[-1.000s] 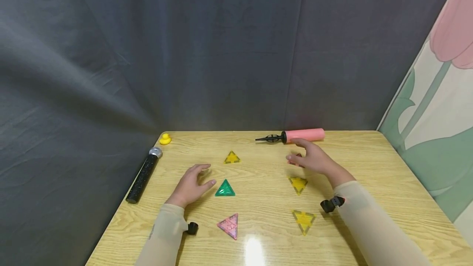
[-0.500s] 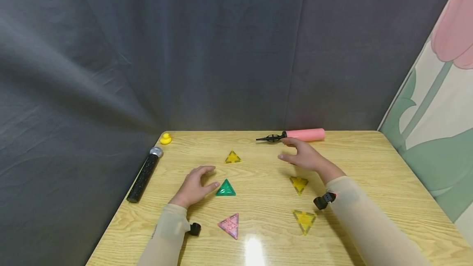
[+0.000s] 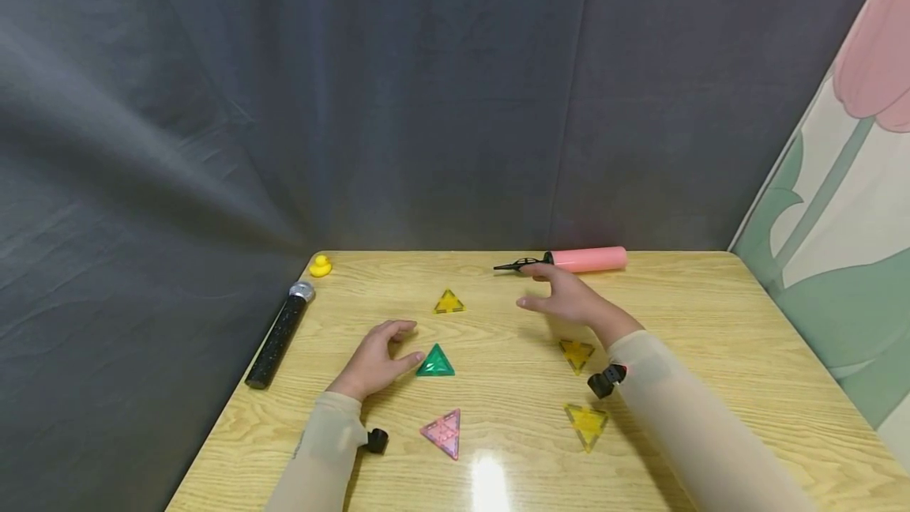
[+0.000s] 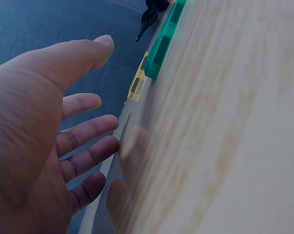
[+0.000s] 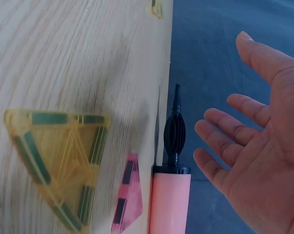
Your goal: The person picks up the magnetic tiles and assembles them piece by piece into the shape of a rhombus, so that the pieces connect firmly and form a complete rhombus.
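My left hand hovers with loosely bent fingers and nothing in them, its thumb close beside a translucent green triangular magnetic tile. In the left wrist view, that green tile appears beyond the thumb. My right hand is also bare, held over the table just in front of a pink hand pump with a black nozzle. A pink triangular tile lies near the pump in the right wrist view; in the head view the hand hides it. Below that hand sits a yellow triangular tile.
Another yellow tile lies at the front right, and one more yellow tile at the back. A pink tile is at the front. Along the left edge are a black microphone and a small rubber duck. Dark curtain behind.
My right hand has moved left, off the pump's pink barrel side toward its nozzle, covering the far pink tile. The left hand has shifted slightly right, nearer the green tile.
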A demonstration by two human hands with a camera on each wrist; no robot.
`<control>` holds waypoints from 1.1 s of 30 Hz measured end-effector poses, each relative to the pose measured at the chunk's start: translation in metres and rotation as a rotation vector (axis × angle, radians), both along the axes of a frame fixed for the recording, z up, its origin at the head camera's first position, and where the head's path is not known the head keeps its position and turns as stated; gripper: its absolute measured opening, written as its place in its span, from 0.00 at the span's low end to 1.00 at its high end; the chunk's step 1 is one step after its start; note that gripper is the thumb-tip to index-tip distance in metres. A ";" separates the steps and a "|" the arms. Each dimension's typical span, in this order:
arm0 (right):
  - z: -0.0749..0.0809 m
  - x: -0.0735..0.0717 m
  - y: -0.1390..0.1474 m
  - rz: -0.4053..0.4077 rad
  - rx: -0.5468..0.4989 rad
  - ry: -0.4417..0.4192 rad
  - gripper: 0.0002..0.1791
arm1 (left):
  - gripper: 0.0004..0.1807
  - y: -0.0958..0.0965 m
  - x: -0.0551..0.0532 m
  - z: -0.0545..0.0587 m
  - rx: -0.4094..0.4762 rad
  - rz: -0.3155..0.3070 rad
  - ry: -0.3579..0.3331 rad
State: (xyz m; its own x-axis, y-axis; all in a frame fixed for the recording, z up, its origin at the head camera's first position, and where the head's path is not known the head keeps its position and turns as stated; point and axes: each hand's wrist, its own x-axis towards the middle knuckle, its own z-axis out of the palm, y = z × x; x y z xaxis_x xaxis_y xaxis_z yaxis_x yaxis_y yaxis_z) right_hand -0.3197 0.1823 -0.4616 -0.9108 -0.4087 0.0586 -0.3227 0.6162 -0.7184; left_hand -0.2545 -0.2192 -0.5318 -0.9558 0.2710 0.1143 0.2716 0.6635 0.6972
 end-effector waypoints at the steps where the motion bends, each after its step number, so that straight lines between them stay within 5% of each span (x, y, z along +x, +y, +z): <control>1: 0.000 0.000 -0.002 0.005 0.000 -0.003 0.42 | 0.33 0.000 0.000 0.000 0.004 -0.001 -0.001; 33: -0.012 -0.018 -0.047 0.074 0.010 -0.094 0.40 | 0.35 0.007 0.004 0.003 -0.012 -0.033 -0.002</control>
